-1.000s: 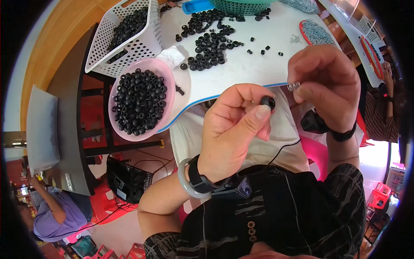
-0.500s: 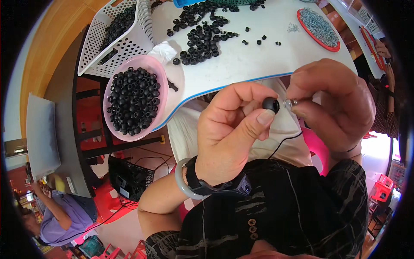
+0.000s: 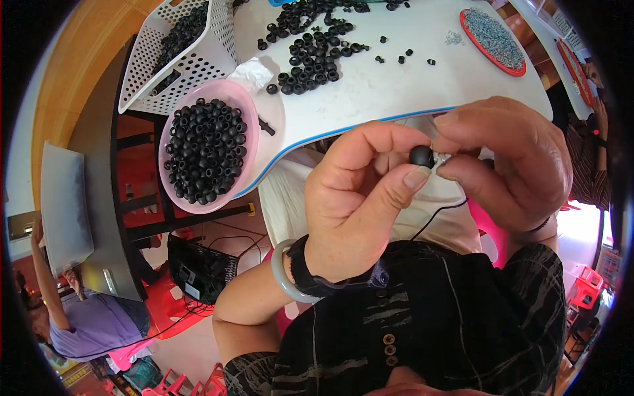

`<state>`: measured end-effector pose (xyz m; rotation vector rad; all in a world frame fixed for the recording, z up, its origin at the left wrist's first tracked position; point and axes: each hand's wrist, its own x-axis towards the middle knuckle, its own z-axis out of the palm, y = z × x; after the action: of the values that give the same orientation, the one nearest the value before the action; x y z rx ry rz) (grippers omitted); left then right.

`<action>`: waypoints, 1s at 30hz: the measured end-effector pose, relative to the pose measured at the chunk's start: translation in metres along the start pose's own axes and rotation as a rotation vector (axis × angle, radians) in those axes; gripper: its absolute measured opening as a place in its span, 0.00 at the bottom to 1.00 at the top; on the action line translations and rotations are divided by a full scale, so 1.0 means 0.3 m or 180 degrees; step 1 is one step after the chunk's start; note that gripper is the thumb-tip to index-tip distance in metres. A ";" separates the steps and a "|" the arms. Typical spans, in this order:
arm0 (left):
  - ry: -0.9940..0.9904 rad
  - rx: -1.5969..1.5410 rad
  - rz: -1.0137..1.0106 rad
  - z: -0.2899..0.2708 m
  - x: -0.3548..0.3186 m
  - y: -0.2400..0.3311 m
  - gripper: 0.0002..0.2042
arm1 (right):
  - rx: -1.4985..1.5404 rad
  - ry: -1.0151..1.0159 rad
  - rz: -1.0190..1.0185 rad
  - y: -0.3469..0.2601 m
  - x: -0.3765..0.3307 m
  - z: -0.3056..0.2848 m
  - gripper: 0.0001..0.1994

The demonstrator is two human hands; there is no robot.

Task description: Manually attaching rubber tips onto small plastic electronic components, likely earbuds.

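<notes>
Hands meet close in front of my chest, just below the near edge of the white table (image 3: 396, 86). My left hand (image 3: 360, 198) pinches a small black rubber bead (image 3: 421, 156) between thumb tip and forefinger; the other fingers curl in behind. My right hand (image 3: 508, 165) comes in from the right, thumb and forefinger pressed together on a small silvery metal piece (image 3: 441, 160) that touches the bead's right side. Bead and metal piece line up left to right, so the line that matters runs sideways between the two pinches, roughly level. Both hands are equally near, since each already has its part. Whether the metal tip is inside the bead's hole I cannot tell.

A thin black cord (image 3: 439, 214) trails down from under the right hand across my lap.

Farther out, to my left, a pink bowl (image 3: 257, 125) full of black beads overhangs the table edge. Beyond it sits a white perforated basket (image 3: 198, 63), more beads loose on the tabletop, and, far right, a red-rimmed tray (image 3: 492, 36) of small metal bits.
</notes>
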<state>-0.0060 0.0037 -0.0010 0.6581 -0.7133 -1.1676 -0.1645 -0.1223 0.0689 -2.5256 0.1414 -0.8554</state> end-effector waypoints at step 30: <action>-0.0034 -0.0265 -0.0488 0.021 -0.020 0.025 0.11 | -0.0504 -0.0252 0.1544 0.587 -0.182 -0.069 0.09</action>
<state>-0.0080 0.0109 0.0077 0.6456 -0.6281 -1.3357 -0.2116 -0.2734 -0.0281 -2.4958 0.7855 -0.5642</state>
